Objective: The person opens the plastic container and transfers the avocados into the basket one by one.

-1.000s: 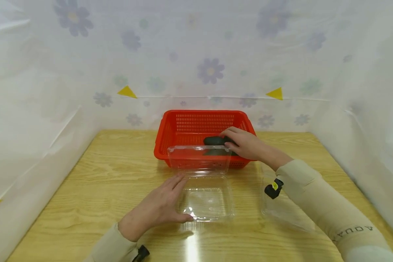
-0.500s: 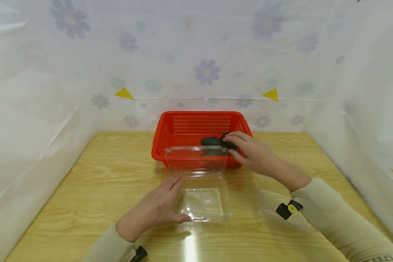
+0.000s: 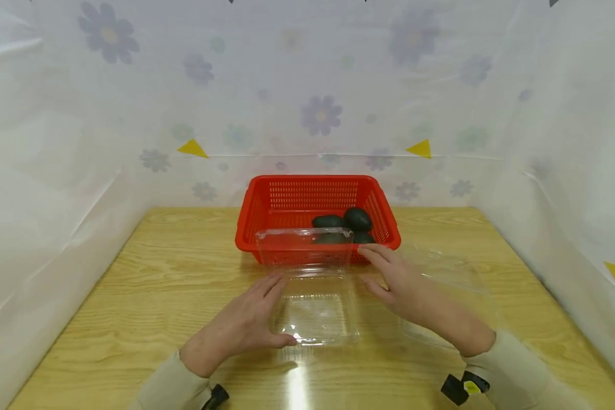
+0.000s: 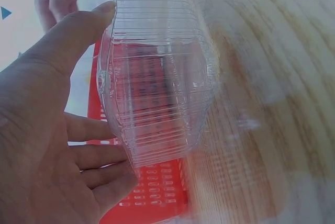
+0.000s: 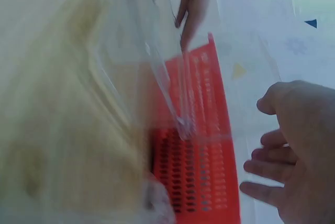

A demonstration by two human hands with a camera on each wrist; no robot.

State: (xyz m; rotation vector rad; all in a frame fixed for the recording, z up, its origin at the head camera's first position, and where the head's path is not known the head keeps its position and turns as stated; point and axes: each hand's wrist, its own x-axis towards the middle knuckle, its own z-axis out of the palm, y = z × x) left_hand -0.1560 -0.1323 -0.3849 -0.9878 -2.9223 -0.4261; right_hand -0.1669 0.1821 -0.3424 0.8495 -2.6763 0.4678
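A hinged clear plastic clamshell container lies open on the table, its lid standing up in front of the basket. My left hand holds its left side, thumb at the front corner and fingers at the back corner, as the left wrist view also shows. Several dark green avocados lie in the right part of the red basket, some seen through the lid. My right hand hovers by the basket's front right corner with fingers extended; nothing is in it in the right wrist view.
Another clear plastic container lies to the right, partly hidden under my right forearm. The wooden table is bounded by white flowered sheeting at the back and both sides.
My right hand was touching an avocado in the basket; it has come away and drawn back toward me, leaving the avocados in view. My left hand has stayed at the container.
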